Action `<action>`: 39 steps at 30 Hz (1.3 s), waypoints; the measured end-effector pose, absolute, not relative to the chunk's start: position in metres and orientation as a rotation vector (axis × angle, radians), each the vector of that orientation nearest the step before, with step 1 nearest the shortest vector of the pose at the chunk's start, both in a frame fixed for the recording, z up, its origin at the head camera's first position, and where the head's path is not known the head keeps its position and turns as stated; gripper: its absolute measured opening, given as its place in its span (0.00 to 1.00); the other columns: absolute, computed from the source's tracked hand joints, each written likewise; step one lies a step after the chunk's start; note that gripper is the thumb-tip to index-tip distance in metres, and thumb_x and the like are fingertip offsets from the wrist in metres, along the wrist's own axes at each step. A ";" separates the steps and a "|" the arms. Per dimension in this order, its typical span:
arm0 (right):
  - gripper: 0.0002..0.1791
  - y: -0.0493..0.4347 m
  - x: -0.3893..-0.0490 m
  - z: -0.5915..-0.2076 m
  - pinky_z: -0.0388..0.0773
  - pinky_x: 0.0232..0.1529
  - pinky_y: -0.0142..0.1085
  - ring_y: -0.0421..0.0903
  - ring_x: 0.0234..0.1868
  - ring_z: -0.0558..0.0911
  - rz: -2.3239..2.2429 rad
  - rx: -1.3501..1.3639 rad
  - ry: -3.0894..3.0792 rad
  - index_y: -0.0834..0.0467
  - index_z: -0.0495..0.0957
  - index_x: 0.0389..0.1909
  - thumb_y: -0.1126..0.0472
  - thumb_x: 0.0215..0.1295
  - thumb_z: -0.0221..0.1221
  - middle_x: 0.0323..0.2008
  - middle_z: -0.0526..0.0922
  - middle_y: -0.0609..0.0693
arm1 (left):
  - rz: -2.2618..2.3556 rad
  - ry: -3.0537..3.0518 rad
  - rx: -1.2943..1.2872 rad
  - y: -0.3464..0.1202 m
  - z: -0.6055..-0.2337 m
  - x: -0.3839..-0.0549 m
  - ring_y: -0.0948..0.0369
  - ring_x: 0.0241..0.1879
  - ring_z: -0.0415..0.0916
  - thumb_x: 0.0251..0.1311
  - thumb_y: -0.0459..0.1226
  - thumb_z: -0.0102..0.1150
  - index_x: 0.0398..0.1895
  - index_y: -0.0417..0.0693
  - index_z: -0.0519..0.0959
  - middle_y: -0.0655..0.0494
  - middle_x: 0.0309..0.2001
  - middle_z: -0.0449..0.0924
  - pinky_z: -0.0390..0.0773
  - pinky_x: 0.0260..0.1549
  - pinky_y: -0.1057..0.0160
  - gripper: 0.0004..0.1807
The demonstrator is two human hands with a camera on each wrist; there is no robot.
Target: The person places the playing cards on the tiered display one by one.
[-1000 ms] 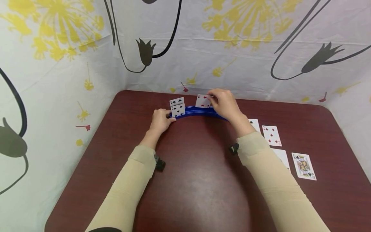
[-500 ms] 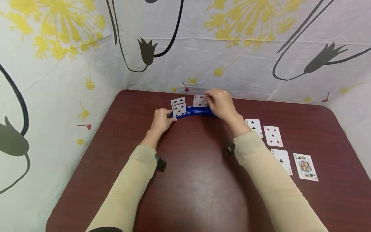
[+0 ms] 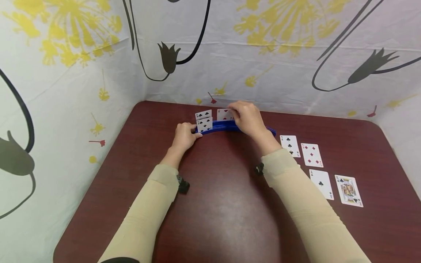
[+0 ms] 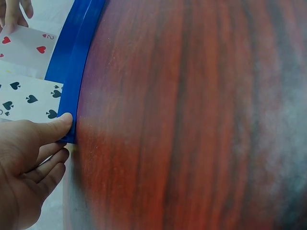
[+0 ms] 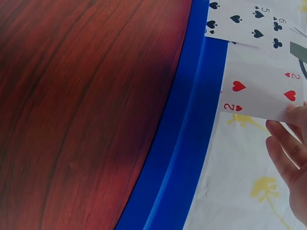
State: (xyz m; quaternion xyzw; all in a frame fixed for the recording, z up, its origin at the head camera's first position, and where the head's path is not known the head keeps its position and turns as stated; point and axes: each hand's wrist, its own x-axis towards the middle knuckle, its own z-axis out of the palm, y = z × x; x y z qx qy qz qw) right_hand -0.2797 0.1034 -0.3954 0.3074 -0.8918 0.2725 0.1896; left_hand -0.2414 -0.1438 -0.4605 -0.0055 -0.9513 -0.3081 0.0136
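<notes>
My left hand (image 3: pixel 185 137) grips the left end of a curved blue card holder (image 3: pixel 223 126), its thumb on the front edge in the left wrist view. Beside it a five of spades (image 5: pixel 235 19) stands in the holder, and a six of clubs (image 3: pixel 203 114) rises behind it. My right hand (image 3: pixel 247 117) pinches a two of hearts (image 5: pixel 261 91) by its right edge, between thumb and fingers. That card is upright at the holder's back edge, just right of the standing pair. Whether its lower edge sits in a groove, I cannot tell.
To the right, face up on the brown table (image 3: pixel 217 204), lie a three of clubs (image 3: pixel 290 146), a five of diamonds (image 3: pixel 311 155), a black ace (image 3: pixel 321 184) and a king of clubs (image 3: pixel 348 190). A patterned cloth wall (image 3: pixel 197 84) rises behind the table's back edge.
My right hand has slid left with the two of hearts, nearer the standing cards. More of the holder's right end and the loose cards shows. The left hand keeps its grip.
</notes>
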 end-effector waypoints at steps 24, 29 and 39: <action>0.20 0.106 -0.282 -0.405 0.80 0.54 0.53 0.60 0.54 0.82 0.663 0.868 -2.670 0.62 0.78 0.64 0.65 0.74 0.57 0.57 0.82 0.61 | -0.975 -2.964 -0.017 -0.142 -0.459 -0.241 0.48 0.63 0.74 0.62 0.41 0.71 0.63 0.39 0.79 0.39 0.60 0.79 0.76 0.61 0.52 0.28; 0.24 0.111 -0.281 -0.405 0.75 0.61 0.53 0.60 0.62 0.78 0.709 0.827 -2.696 0.64 0.74 0.67 0.62 0.73 0.60 0.62 0.78 0.62 | -0.983 -2.961 -0.016 -0.142 -0.458 -0.241 0.48 0.63 0.74 0.62 0.40 0.71 0.63 0.38 0.78 0.38 0.60 0.79 0.76 0.61 0.52 0.28; 0.21 0.127 -0.276 -0.406 0.76 0.60 0.54 0.60 0.59 0.80 0.740 0.778 -2.707 0.63 0.77 0.63 0.61 0.72 0.61 0.58 0.82 0.61 | -0.970 -2.981 0.003 -0.143 -0.459 -0.243 0.47 0.65 0.72 0.62 0.41 0.71 0.63 0.38 0.78 0.38 0.61 0.78 0.74 0.63 0.51 0.28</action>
